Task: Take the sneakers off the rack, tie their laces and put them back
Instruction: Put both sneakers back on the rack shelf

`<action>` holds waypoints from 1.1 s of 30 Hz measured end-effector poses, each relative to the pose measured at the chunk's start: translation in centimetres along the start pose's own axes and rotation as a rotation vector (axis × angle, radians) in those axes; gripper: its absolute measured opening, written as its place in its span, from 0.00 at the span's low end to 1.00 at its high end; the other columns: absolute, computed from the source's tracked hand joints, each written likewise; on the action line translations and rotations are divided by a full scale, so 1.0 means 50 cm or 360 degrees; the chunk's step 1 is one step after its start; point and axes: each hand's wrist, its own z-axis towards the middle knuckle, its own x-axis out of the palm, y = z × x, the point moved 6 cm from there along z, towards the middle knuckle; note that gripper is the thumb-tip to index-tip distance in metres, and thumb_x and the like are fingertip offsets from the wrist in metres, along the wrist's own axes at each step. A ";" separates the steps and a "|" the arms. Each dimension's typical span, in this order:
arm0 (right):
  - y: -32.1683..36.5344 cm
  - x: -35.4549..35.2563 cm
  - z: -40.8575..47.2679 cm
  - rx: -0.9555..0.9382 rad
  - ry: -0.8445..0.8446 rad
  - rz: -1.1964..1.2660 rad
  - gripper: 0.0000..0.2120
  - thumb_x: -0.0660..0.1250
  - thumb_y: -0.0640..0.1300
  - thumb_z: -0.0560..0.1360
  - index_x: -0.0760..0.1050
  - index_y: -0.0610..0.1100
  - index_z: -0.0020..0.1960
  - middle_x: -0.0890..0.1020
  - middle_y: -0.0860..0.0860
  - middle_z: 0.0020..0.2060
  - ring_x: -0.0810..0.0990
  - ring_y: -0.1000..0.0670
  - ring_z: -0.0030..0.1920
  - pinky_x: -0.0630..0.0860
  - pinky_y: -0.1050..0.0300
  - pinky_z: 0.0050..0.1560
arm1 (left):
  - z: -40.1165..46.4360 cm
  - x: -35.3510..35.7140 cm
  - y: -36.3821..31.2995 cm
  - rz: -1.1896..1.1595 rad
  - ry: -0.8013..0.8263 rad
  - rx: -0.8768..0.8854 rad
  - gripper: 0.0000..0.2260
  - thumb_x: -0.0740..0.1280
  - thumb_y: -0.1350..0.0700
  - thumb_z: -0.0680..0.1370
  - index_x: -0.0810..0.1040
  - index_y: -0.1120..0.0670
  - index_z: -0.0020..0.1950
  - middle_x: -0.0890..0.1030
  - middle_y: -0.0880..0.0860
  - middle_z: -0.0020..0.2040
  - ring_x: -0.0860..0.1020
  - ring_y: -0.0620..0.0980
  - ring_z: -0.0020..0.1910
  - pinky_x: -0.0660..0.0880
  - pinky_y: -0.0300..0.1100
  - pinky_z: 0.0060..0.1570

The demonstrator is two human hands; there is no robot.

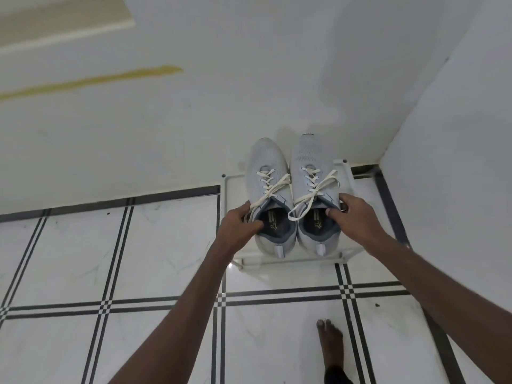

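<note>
Two light grey sneakers stand side by side, toes toward the wall, on a low white rack (288,262) in the room's corner. My left hand (238,225) grips the collar of the left sneaker (267,167), thumb inside the opening. My right hand (354,217) grips the outer collar of the right sneaker (310,159), thumb at the opening's edge. Both pairs of cream laces (313,192) lie loose and untied across the tongues, with ends trailing toward the openings.
White walls close the corner behind and to the right of the rack. The floor is white tile with black line borders (166,300). My bare foot (331,345) stands on the tiles below the rack.
</note>
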 end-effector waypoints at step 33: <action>-0.233 0.240 0.319 0.0355 0.0321 -0.0002 0.16 0.69 0.42 0.74 0.76 0.47 0.61 0.83 0.48 0.49 0.80 0.44 0.50 0.69 0.57 0.49 | 0.326 0.177 0.258 0.0092 0.0141 -0.0437 0.32 0.71 0.54 0.73 0.66 0.48 0.77 0.77 0.52 0.63 0.75 0.51 0.60 0.68 0.39 0.55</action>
